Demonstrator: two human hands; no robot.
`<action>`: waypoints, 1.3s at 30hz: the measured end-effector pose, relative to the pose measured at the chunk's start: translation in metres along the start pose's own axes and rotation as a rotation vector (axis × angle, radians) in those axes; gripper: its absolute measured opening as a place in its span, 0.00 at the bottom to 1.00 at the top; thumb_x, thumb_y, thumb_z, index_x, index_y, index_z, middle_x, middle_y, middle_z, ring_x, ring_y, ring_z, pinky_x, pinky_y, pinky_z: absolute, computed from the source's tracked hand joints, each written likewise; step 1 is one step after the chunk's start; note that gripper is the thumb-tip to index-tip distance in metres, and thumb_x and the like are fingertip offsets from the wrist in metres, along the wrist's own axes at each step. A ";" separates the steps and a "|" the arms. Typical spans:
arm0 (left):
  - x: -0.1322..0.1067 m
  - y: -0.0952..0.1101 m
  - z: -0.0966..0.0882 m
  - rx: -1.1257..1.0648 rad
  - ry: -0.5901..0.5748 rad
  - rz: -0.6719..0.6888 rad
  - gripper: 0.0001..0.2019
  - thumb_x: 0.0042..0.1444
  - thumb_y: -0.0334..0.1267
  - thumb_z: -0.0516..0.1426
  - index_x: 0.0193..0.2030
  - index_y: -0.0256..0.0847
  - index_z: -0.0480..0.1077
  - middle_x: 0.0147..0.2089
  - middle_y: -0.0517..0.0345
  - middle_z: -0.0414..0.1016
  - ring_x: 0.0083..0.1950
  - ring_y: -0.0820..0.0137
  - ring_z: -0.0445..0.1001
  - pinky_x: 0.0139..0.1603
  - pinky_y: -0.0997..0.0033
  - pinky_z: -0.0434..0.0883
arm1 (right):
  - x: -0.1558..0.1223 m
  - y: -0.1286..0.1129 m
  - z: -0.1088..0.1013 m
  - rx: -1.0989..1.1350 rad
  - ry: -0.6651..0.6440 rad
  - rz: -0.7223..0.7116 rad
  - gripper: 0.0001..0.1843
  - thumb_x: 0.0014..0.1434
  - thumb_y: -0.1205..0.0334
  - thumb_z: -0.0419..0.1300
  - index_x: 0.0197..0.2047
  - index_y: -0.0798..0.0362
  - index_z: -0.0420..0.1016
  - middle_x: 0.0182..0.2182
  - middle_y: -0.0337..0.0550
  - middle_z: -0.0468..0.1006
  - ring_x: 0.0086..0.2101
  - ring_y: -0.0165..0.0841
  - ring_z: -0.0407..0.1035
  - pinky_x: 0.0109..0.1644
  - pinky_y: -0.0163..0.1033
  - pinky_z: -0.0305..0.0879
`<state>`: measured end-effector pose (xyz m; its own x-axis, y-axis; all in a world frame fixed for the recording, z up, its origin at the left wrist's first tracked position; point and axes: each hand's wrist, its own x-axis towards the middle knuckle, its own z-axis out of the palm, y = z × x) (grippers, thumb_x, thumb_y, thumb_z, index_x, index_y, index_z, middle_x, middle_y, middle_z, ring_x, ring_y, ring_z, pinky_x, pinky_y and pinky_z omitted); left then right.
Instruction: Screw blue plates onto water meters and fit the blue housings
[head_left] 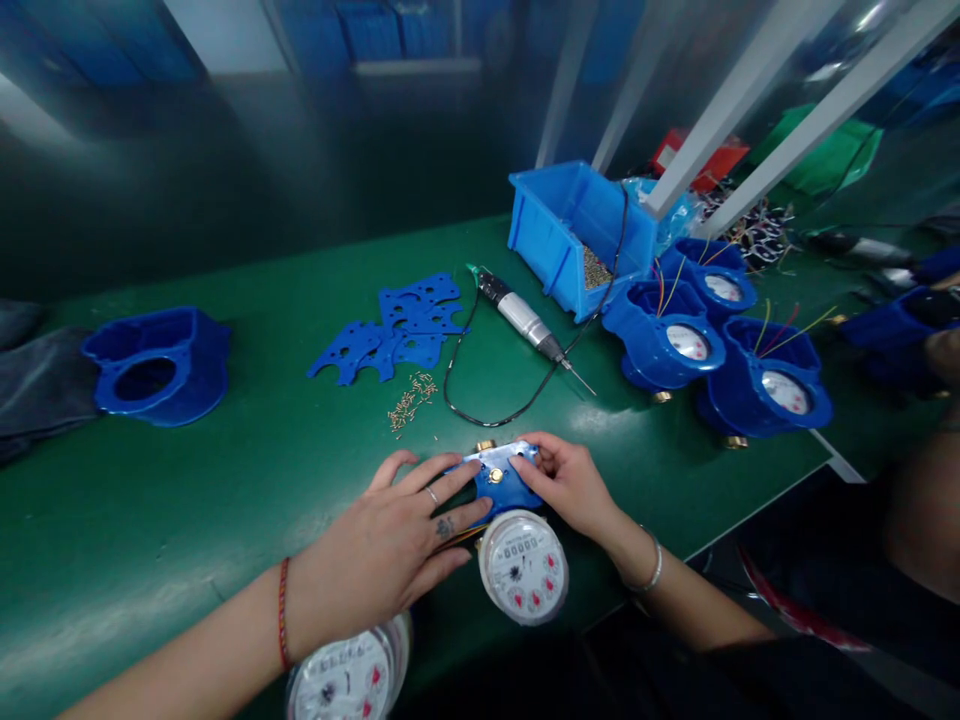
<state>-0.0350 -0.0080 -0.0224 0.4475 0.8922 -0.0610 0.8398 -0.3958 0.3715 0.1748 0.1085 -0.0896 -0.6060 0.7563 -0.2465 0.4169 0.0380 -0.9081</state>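
Observation:
A blue plate with a round brass-coloured piece at its middle lies on a water meter's body near the table's front edge. The meter's white dial faces up just below it, and a brass threaded end shows above. My left hand holds the plate's left side, fingers laid across it and thumb beside the dial; thin wires run under the fingers. My right hand pinches the plate's right edge between thumb and curled fingers. A second water meter sits partly hidden under my left forearm.
Loose small screws lie beyond my hands, beside stacked blue plates. An electric screwdriver with a looped cord lies by a blue bin. Blue-housed meters stand right; a blue housing stands left. Another person's arm shows at right.

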 end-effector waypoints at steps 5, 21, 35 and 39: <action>0.003 0.006 -0.003 0.019 -0.019 -0.018 0.19 0.63 0.45 0.50 0.61 0.52 0.62 0.64 0.53 0.63 0.63 0.54 0.59 0.59 0.45 0.55 | 0.000 0.000 -0.003 -0.062 0.016 -0.032 0.18 0.57 0.49 0.57 0.42 0.55 0.73 0.20 0.35 0.64 0.20 0.26 0.58 0.23 0.32 0.54; -0.028 -0.030 -0.010 0.023 0.321 -0.284 0.19 0.66 0.44 0.43 0.51 0.38 0.70 0.50 0.47 0.74 0.51 0.62 0.72 0.52 0.58 0.69 | 0.013 -0.027 -0.029 -0.594 0.234 -0.244 0.23 0.62 0.48 0.51 0.54 0.54 0.66 0.40 0.49 0.73 0.36 0.37 0.70 0.44 0.43 0.68; -0.039 -0.078 0.018 -0.062 0.466 -0.568 0.14 0.62 0.37 0.46 0.42 0.40 0.73 0.40 0.52 0.77 0.40 0.66 0.76 0.44 0.65 0.74 | 0.184 -0.054 -0.043 -0.971 0.297 -0.003 0.17 0.63 0.56 0.56 0.52 0.56 0.68 0.48 0.48 0.71 0.44 0.36 0.69 0.47 0.47 0.70; -0.025 -0.089 0.010 -0.034 0.402 -0.566 0.14 0.62 0.34 0.47 0.41 0.40 0.74 0.40 0.52 0.77 0.42 0.66 0.76 0.46 0.66 0.73 | 0.166 -0.062 -0.062 -0.932 0.287 -0.136 0.16 0.61 0.55 0.58 0.48 0.58 0.70 0.44 0.47 0.74 0.42 0.36 0.70 0.47 0.47 0.69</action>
<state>-0.1178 0.0028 -0.0633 -0.2109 0.9732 0.0918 0.8972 0.1554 0.4133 0.0908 0.2721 -0.0530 -0.5521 0.8326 0.0439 0.7980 0.5430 -0.2615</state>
